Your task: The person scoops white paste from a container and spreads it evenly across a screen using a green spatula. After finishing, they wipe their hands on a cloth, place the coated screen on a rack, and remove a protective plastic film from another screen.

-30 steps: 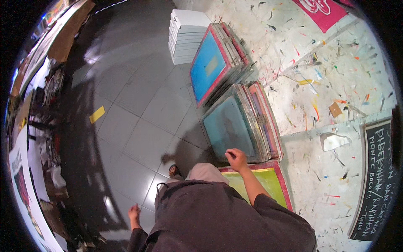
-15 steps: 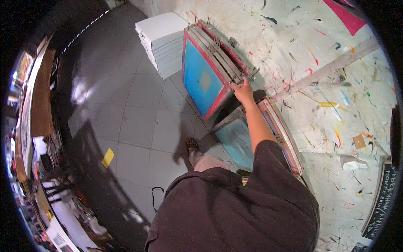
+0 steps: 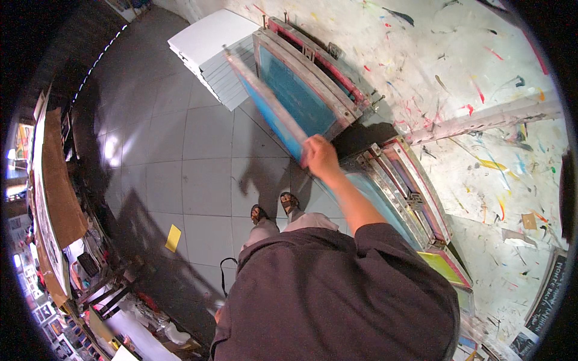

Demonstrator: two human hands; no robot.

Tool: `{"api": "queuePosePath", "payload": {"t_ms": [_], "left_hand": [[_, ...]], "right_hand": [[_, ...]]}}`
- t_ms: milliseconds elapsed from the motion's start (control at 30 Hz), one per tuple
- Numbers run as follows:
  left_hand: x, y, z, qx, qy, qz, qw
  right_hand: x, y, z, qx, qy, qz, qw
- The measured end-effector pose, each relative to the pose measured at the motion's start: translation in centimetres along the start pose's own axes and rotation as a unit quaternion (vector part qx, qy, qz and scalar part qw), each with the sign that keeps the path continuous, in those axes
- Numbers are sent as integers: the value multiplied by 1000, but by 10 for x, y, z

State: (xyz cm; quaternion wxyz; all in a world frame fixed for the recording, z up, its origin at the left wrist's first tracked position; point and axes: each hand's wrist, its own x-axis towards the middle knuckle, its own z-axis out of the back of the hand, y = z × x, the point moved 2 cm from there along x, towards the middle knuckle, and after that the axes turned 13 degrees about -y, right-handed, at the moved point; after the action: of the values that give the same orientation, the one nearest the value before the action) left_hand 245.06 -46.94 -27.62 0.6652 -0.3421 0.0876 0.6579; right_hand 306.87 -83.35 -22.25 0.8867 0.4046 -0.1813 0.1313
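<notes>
Gripping hand: the right hand (image 3: 321, 159), fingers closed on the near end of the blue frame (image 3: 269, 108).
Other hand: only a sliver of the left hand (image 3: 218, 314) shows beside the dark shirt (image 3: 337, 295); open or closed, I cannot tell.
Frame's place: stretching toward 11 o'clock from the right hand; well apart from the left hand, a little past 12 o'clock of it.
Nearer hand: the right, touching it.
Frame's long edge: from 5 o'clock at the grip to 11 o'clock at the far end, which overlaps the white boxes (image 3: 208, 39) in view.
Leaning frames (image 3: 301, 90): at 2 o'clock of the held one, a gap showing between; whether lower edges touch is hidden.
Frame's look: flat and thin, with a pale, worn rim and a bright blue face seen at a steep slant.
</notes>
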Motion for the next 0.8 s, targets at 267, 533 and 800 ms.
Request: {"api": "queuePosePath", "payload": {"t_ms": [267, 533, 800], "left_hand": [[-7, -34, 93, 86, -38, -4, 996], [-35, -61, 130, 115, -65, 5, 991], [-55, -64, 131, 130, -70, 24, 989]], "right_hand": [[-72, 76, -78, 74, 179, 97, 976], [-122, 120, -142, 101, 325, 205, 918], [-133, 138, -169, 126, 343, 190, 911]]}}
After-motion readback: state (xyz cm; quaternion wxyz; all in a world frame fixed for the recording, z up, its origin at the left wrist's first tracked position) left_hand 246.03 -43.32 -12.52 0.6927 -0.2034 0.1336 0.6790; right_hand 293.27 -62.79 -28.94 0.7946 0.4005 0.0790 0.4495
